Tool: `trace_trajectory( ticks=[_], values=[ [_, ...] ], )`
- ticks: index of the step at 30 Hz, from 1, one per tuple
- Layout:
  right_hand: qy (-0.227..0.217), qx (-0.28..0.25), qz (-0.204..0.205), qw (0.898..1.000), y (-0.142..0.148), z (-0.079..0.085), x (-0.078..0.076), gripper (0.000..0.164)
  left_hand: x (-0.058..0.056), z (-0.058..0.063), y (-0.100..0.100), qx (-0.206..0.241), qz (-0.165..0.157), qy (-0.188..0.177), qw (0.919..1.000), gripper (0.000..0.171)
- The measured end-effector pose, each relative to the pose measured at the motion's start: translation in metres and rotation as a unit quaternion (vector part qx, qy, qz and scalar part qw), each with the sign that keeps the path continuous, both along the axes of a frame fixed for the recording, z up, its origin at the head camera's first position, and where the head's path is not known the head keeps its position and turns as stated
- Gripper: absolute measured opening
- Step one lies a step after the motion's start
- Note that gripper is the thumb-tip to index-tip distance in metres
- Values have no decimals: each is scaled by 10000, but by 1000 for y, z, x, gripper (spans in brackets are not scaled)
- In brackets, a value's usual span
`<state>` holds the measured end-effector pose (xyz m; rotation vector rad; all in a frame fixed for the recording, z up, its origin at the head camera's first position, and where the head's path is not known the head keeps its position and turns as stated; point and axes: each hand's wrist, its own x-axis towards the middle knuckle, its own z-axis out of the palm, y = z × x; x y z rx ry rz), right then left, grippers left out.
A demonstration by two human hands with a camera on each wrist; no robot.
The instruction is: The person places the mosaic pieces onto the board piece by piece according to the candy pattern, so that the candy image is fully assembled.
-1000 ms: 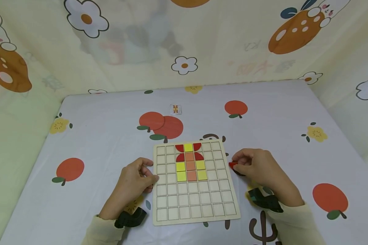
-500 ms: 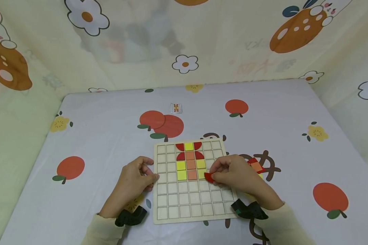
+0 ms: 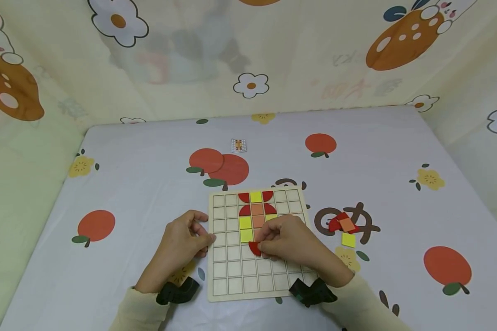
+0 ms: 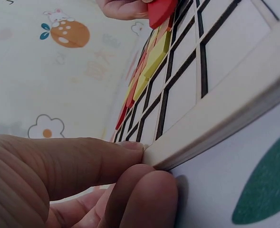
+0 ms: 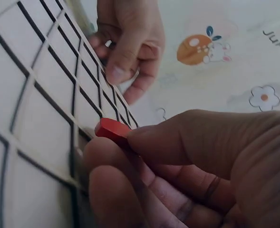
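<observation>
My right hand (image 3: 291, 238) pinches a red quarter-circle tile (image 3: 254, 248) between thumb and fingers, over the wooden grid board (image 3: 234, 286), just below the yellow and orange tiles. In the right wrist view the red tile (image 5: 112, 129) is tilted, close to the board's surface. My left hand (image 3: 182, 241) grips the board's left edge, thumb on top and fingers against the side, as the left wrist view shows. In the board's upper middle lie red quarter-circles (image 3: 244, 210), yellow squares (image 3: 245, 222) and an orange column (image 3: 258, 209). My right hand covers some of the tiles.
Right of the board lies a small pile of red and orange tiles (image 3: 344, 224), with a yellow square (image 3: 349, 240) just below it. A small printed pattern card (image 3: 239, 145) lies farther back. A patterned curtain (image 3: 190, 59) hangs behind the table.
My right hand has carried the red tile from the pile leftward to the middle of the board. This uncovers the loose tiles on the right. The left hand stays on the board's edge.
</observation>
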<state>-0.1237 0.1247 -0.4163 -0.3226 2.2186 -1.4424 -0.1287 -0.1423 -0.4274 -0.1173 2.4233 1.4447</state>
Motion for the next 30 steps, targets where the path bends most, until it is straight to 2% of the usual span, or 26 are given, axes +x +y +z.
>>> trace_trajectory(
  ticks=[10, 30],
  values=[
    [133, -54, 32, 9999, -10, -2, 3, 9, -1, 0, 1, 27, -14, -21, 10000, 42],
    [560, 294, -25, 9980, -17, -1, 6, 10, 0, -1, 0, -6, -2, 11, 10000, 42]
  ],
)
